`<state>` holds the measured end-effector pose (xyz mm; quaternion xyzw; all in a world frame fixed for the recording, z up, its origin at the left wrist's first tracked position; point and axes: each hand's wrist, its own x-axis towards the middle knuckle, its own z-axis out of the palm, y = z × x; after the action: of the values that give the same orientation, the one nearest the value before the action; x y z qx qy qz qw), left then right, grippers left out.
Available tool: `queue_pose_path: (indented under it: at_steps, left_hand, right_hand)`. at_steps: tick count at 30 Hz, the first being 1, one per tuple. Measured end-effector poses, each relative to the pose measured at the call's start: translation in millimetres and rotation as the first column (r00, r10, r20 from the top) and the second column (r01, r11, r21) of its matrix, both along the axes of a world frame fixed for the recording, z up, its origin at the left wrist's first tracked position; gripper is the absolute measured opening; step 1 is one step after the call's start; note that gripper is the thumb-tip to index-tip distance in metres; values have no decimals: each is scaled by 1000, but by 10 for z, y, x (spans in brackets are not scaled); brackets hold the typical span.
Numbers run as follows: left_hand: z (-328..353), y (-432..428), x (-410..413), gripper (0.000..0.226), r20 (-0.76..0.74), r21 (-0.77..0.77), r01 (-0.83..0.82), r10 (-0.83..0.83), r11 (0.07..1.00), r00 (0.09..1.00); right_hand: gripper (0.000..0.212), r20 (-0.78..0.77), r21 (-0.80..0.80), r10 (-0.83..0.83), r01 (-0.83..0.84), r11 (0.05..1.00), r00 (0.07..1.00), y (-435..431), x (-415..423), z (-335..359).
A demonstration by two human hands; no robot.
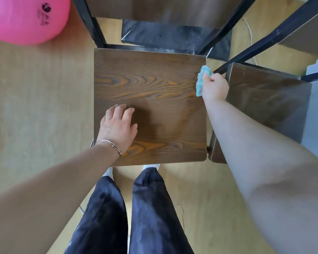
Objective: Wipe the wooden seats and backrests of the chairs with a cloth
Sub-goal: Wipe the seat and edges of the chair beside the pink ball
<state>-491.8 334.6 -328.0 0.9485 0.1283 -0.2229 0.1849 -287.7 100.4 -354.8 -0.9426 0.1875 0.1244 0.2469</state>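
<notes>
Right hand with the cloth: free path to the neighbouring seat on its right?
Probably yes. The right hand grips the cloth at the edge of the middle seat; the neighbouring seat lies just beside it, nothing between.

dark-grained brown seat (154,85), teal cloth (200,83), pink ball (26,19), seemingly printed

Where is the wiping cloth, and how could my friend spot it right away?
Find the big brown wooden seat in the middle of the picture. At its right edge, the right hand grips a small bunched cloth. It is the only soft, light blue-green thing there.
</notes>
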Motion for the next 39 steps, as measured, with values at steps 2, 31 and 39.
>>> queue_pose_path:
  at_steps: [2, 31, 39]
  left_hand:
    - [-25, -67, 142, 52, 6, -5, 7, -7, 1000, 1000]
    - [32, 1065, -786, 49, -51, 29, -159, 160, 987, 986]
    - [113, 1314, -1130, 51, -71, 55, -163, 167, 985, 983]
  right_hand:
    - [35, -24, -16, 19, -20, 1000, 1000, 32, 196, -30]
    - [26, -24, -34, 551, -552, 833, 834, 1956, -1819, -115]
    - [24, 6, 105, 644, -641, 761, 765, 2060, -2453, -118]
